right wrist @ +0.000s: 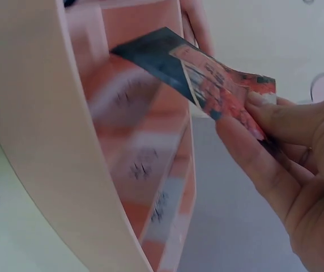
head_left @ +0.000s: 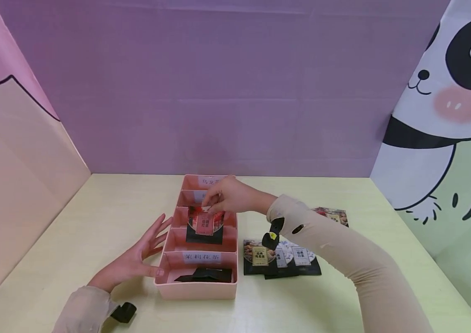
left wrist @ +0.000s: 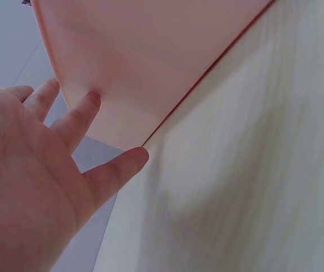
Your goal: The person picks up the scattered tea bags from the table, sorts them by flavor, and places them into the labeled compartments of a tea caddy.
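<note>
A pink divided box (head_left: 195,291) stands lengthwise on the table, with paper labels (head_left: 202,257) on its dividers. My right hand (head_left: 235,193) pinches the top edge of a red-and-black tea sachet (head_left: 205,226) between thumb and fingers. The sachet hangs tilted over the middle compartments, as the right wrist view also shows (right wrist: 207,79). My left hand (head_left: 137,259) is spread along the box's left side; in the left wrist view its fingertips touch the pink wall (left wrist: 150,56). A black sachet (head_left: 206,275) lies in the front compartment.
To the right of the box lie a yellow-labelled sachet (head_left: 259,259) and overlapping white-and-black sachets (head_left: 302,259). Farther back, a red-patterned sachet (head_left: 335,216) is partly hidden by my right sleeve (head_left: 343,249). A purple backdrop (head_left: 219,92) rises behind the table.
</note>
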{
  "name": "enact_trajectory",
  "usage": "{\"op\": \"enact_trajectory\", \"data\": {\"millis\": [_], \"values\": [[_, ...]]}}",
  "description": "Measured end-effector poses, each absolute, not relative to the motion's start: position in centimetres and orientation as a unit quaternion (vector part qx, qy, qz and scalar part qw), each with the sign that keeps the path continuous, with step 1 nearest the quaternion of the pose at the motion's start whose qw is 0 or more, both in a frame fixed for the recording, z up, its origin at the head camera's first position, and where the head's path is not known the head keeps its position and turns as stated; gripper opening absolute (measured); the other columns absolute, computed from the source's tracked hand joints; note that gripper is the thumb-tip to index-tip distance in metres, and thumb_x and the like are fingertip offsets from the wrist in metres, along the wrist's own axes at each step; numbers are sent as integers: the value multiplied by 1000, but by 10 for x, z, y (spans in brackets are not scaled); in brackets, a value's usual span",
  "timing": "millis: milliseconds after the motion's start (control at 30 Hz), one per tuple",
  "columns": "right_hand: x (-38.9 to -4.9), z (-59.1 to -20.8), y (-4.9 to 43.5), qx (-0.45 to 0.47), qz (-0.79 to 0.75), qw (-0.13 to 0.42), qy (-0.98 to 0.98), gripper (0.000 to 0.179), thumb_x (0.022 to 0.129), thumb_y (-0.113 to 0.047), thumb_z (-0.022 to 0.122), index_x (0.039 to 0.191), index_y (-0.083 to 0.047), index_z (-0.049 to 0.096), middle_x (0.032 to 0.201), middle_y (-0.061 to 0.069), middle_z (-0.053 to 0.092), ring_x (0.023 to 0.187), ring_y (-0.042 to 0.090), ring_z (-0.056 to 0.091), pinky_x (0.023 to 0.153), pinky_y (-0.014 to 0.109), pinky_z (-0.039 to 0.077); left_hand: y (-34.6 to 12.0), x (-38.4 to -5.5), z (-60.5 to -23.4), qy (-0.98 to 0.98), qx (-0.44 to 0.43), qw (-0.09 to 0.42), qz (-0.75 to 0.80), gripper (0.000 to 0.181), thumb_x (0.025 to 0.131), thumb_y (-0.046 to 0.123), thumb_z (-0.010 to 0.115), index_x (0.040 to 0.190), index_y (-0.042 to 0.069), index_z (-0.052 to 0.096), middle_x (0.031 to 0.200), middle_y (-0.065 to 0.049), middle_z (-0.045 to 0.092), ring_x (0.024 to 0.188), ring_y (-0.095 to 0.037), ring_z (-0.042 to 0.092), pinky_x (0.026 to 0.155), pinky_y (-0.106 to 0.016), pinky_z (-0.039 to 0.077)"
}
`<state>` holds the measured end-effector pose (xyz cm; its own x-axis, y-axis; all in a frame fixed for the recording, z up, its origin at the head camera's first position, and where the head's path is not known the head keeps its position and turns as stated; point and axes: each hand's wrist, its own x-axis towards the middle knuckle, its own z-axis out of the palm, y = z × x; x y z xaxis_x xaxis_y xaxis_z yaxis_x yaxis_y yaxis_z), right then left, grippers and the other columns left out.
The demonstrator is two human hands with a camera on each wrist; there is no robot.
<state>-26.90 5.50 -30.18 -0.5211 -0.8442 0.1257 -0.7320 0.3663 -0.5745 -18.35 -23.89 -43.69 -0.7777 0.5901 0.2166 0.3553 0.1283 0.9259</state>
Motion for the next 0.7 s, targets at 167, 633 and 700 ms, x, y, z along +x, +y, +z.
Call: {"op": "enact_trajectory", "data": {"millis": [167,633,700], "values": [[-256,-313,44,-478,-293,72,825,12,83,-6,81,95,-4,78,80,1,71,67,7,59,67,18,52,-239,-182,-435,742,328,90,577,114,84,15,79,161,23,-5,163,-24,2,134,11,30,99,-80,21],[-215,-338,34,-500,-219,-9,838,4,88,-15,77,90,-11,78,86,-3,75,72,1,63,71,9,47,-241,-182,-436,740,317,103,584,113,84,16,79,161,25,-5,164,-23,0,136,9,31,102,-21,32],[-211,-342,35,-512,-198,-19,835,7,90,-16,76,94,-12,79,89,-2,76,75,3,66,75,9,47,-241,-183,-437,738,317,103,586,113,84,17,79,161,25,-5,164,-23,-1,136,9,31,102,-18,32]]}}
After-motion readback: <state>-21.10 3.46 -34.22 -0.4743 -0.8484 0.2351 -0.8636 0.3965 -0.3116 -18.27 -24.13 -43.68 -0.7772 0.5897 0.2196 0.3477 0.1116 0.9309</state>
